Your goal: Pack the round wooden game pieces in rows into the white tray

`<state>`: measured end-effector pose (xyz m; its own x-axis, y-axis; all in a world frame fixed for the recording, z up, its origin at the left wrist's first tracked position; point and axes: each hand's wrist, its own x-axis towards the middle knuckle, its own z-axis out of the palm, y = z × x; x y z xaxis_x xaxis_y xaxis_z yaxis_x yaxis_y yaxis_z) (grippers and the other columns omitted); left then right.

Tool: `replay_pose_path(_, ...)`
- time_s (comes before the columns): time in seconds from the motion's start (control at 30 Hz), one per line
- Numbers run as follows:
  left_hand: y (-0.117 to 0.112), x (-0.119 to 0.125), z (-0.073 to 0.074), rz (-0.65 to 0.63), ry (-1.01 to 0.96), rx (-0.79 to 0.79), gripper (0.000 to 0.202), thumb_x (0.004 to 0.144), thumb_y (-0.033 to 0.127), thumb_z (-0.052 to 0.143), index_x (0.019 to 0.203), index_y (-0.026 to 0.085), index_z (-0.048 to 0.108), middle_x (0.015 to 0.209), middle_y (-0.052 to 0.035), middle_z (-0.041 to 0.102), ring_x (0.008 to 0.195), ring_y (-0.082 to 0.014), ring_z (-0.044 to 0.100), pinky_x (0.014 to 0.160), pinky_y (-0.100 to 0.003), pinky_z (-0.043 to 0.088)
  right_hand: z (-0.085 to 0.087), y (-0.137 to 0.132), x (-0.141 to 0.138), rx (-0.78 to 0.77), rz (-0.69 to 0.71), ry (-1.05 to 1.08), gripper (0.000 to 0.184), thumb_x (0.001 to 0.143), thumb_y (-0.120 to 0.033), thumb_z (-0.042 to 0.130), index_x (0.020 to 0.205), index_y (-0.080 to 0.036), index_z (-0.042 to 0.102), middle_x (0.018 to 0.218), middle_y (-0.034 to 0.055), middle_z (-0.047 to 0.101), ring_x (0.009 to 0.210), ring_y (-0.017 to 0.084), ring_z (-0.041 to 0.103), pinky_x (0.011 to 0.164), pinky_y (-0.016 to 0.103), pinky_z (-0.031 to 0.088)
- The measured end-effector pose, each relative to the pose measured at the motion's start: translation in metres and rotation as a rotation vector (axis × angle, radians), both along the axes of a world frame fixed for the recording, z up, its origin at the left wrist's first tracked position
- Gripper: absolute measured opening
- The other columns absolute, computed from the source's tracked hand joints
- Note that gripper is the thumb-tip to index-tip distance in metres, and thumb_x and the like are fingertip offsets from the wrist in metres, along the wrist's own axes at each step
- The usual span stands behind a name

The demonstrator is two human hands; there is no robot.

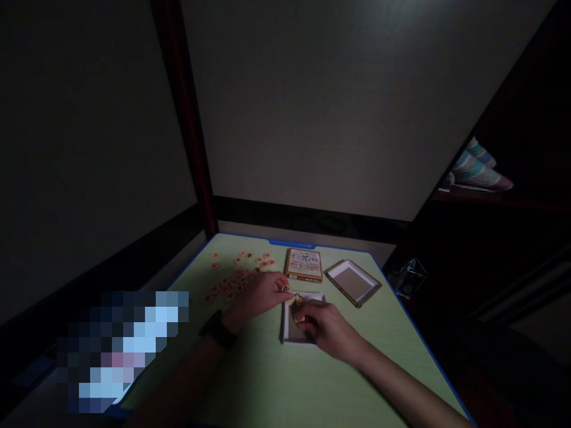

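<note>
My left hand (263, 292), with a dark watch on its wrist, pinches a round Chinese chess piece (285, 289) over the far left corner of a shallow white box (285, 334). Inside the box is my right hand (323, 326), fingers closed on another chess piece that shows only as a pale edge. A few more pieces (298, 297) sit between the hands at the box's far end; the fingers partly cover them. Many loose pieces with red or dark markings (238, 279) are scattered on the table to the left of my left hand.
A printed box lid or case (304, 264) lies behind the white box. To its right rests an open shallow tray (354, 282), tilted at an angle. The green table (357, 386) has a blue edge and meets a wall. A small clear package (410, 278) is off its right side.
</note>
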<state>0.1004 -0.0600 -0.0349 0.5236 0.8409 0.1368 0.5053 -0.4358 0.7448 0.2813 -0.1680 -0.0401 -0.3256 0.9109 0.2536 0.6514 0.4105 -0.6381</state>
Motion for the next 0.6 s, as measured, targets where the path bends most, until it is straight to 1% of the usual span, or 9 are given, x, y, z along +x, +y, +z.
replay_pose_path(0.07,0.003,0.001,-0.005,0.026,-0.038,-0.012,0.015,0.069,0.028,0.074,0.080,0.018,0.068,0.076,-0.0015,0.073,0.074,-0.0174,0.067,0.066,-0.025,0.051,-0.004,0.000,-0.002,0.037,-0.007,-0.048,0.028,0.073,0.004,0.054,0.083,-0.019,0.064,0.089,0.0042,0.069,0.082,0.018,0.063,0.075,0.026,0.047)
replay_pose_path(0.17,0.007,0.002,-0.008,0.058,-0.105,-0.042,0.017,0.070,0.029,0.073,0.081,0.018,0.067,0.079,-0.0039,0.074,0.075,-0.0181,0.069,0.064,-0.026,0.052,-0.008,0.001,-0.003,0.038,-0.043,-0.125,0.033,0.075,0.003,0.053,0.097,-0.019,0.064,0.094,0.0070,0.069,0.086,0.020,0.065,0.076,0.027,0.049)
replay_pose_path(0.27,0.008,0.002,-0.010,0.040,-0.153,-0.106,0.016,0.073,0.030,0.069,0.083,0.018,0.065,0.078,-0.0039,0.074,0.069,-0.0168,0.069,0.058,-0.025,0.051,-0.011,0.001,-0.004,0.026,-0.045,-0.172,0.033,0.079,0.001,0.052,0.104,-0.018,0.063,0.098,0.0094,0.070,0.092,0.022,0.066,0.080,0.029,0.049)
replay_pose_path(0.37,0.005,0.002,-0.008,0.014,-0.181,-0.159,0.016,0.076,0.032,0.066,0.083,0.018,0.062,0.076,-0.0028,0.073,0.062,-0.0152,0.068,0.052,-0.023,0.048,-0.011,0.002,-0.007,0.027,-0.048,-0.156,0.030,0.082,-0.001,0.052,0.103,-0.017,0.065,0.103,0.0106,0.072,0.096,0.023,0.067,0.084,0.031,0.050)
replay_pose_path(0.5,0.001,0.004,-0.005,0.000,-0.208,-0.182,0.017,0.078,0.035,0.062,0.081,0.019,0.058,0.073,-0.0013,0.070,0.058,-0.0140,0.065,0.048,-0.021,0.044,-0.010,0.004,-0.011,0.001,-0.065,-0.027,0.026,0.081,-0.001,0.056,0.096,-0.019,0.069,0.097,0.0061,0.073,0.092,0.021,0.068,0.083,0.029,0.051)
replay_pose_path(0.6,0.000,0.005,-0.004,0.000,-0.220,-0.197,0.019,0.078,0.038,0.061,0.078,0.019,0.055,0.071,-0.0008,0.069,0.058,-0.0135,0.064,0.046,-0.020,0.042,-0.009,0.004,-0.013,0.008,-0.047,-0.033,0.026,0.083,-0.004,0.057,0.097,-0.020,0.071,0.100,0.0066,0.073,0.096,0.022,0.067,0.086,0.030,0.051)
